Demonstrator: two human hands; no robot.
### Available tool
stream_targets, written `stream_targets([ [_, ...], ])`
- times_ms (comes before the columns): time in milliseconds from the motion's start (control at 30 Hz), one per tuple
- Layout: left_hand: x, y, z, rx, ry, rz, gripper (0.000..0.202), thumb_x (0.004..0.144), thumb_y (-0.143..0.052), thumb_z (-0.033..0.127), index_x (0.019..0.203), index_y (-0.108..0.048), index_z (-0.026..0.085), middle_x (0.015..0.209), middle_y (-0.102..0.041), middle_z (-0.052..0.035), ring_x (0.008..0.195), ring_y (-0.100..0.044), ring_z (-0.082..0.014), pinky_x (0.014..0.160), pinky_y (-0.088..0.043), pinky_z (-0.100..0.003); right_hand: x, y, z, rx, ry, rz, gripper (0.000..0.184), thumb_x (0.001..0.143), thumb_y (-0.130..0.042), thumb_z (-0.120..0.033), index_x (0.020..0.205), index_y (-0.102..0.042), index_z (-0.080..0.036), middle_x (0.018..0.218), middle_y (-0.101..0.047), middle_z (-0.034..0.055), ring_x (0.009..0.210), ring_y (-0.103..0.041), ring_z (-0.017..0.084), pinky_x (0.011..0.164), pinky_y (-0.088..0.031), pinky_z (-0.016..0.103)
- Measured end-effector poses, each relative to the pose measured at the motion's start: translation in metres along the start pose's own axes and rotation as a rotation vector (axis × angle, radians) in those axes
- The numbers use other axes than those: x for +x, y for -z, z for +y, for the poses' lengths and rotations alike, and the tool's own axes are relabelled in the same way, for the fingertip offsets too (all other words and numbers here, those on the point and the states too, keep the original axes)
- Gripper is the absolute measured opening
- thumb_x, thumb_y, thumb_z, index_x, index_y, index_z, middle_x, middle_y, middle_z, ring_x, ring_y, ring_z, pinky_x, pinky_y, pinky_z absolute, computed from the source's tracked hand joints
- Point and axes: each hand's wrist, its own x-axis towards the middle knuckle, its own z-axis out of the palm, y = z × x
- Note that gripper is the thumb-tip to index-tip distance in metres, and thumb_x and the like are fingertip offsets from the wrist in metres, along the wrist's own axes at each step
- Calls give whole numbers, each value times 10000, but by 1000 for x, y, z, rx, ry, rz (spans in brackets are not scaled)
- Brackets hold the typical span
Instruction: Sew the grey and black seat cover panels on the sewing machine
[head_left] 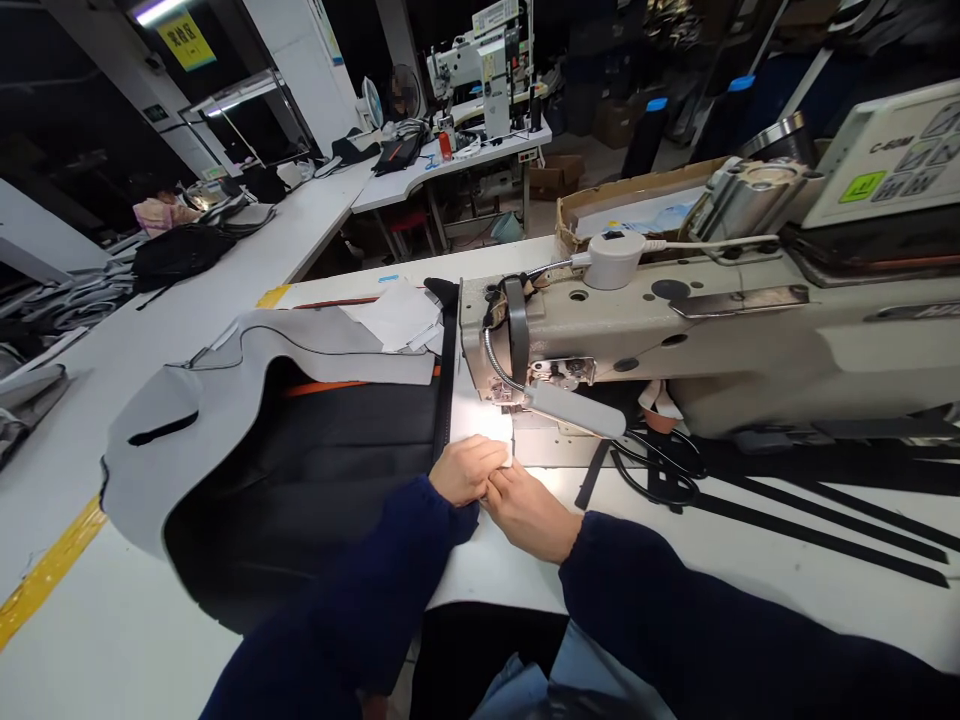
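Observation:
My left hand [469,470] and my right hand [529,508] meet just in front of the sewing machine [615,330], fingers closed and thumbs close together. Both pinch the near edge of a pale fabric piece [484,425], which lies brightly lit below the machine's needle area. The fingers partly cover that edge. Left of my hands spreads a black cover panel [337,480] with a light grey underside [217,400] folded up around it. A black strip [448,380] runs along its right side.
Black-handled scissors [656,490] and long black strips [817,540] lie on the right of the white table. Paper-like white scraps [401,315] sit on the panel. Behind the machine is a cardboard box [570,215]. A person [165,210] sits far left.

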Motion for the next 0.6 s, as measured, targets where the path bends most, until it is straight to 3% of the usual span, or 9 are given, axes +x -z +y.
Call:
stream_targets([
  [233,15,-5,-17,13,-15,29,293,799,-440,72,980,-659,141,1069,-681,-30,949,-606,-146,836,-520,-245,11,-6,14,-41,-61,-16,244,872,-389,-60,919,-628,-71,867,-580,135,833,-529,261,812,-434,442],
  [400,25,-9,-34,81,-48,21,299,803,-448,75,995,-671,125,1074,-689,-43,970,-617,-157,874,-522,-260,19,-6,15,0,-142,38,270,938,-404,-164,1001,-623,-18,960,-592,189,955,-527,301,877,-425,457],
  [500,27,-10,-39,146,-68,-19,305,811,-449,64,1011,-670,130,1121,-677,-43,1010,-612,-162,901,-516,-267,3,14,6,64,-126,58,270,949,-428,-190,1092,-588,-25,1106,-577,201,1078,-495,305,943,-399,439],
  [600,29,-10,-33,195,-63,-51,323,795,-461,35,1040,-655,119,1141,-665,-51,1045,-598,-169,925,-505,-271,-33,47,3,192,-195,39,209,974,-404,-204,1014,-587,-113,1018,-592,121,932,-532,235,832,-428,373],
])
